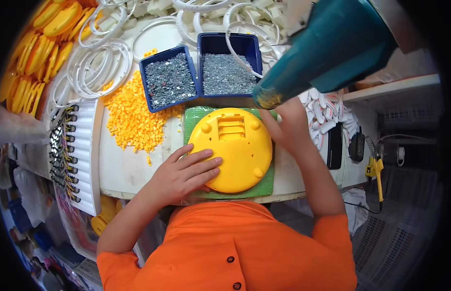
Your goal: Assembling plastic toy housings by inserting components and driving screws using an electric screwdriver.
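Note:
A round yellow plastic housing [235, 165] lies on a green mat [192, 116], with a slotted battery compartment [232, 128] and small raised feet facing up. My left hand [182, 174] rests on its left side, fingers stretched over the surface and slightly apart. At the upper right of the housing is my right hand [289, 127], beside its rim. A large teal tapered tool body [327, 48] covers part of that hand, so I cannot see whether its fingers hold anything.
Blue bins [192, 92] of small metal screws stand behind the mat. Small yellow parts [133, 126] are heaped to the left, near a white ribbed tray [87, 160] with wired components. White rings [101, 68] lie behind. A yellow-handled tool [376, 172] hangs at the right.

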The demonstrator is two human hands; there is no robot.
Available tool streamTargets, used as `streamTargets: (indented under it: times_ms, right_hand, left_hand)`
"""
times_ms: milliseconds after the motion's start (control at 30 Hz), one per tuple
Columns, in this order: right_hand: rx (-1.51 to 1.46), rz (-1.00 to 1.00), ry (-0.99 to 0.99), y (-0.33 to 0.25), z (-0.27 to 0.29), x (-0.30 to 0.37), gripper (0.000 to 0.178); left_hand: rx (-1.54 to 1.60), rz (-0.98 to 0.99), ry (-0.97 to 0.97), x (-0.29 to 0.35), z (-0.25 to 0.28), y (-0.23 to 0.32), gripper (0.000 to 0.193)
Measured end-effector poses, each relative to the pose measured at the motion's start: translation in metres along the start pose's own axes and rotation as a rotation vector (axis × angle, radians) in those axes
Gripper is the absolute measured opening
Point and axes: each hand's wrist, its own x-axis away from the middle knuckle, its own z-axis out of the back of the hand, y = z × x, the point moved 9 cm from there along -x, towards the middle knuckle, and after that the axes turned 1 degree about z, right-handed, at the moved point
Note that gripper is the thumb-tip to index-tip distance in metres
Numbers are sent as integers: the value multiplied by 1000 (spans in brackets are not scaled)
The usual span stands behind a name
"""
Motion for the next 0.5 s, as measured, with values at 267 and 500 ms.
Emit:
streamTargets:
  times_ms: [267,500]
  right_hand:
    - [325,204,161,35,-31,-78,22]
    - [180,223,-17,14,-43,-84,16]
  left_hand:
    - [404,142,169,-16,24,-33,36]
    - [11,300,435,-108,59,-108,23]
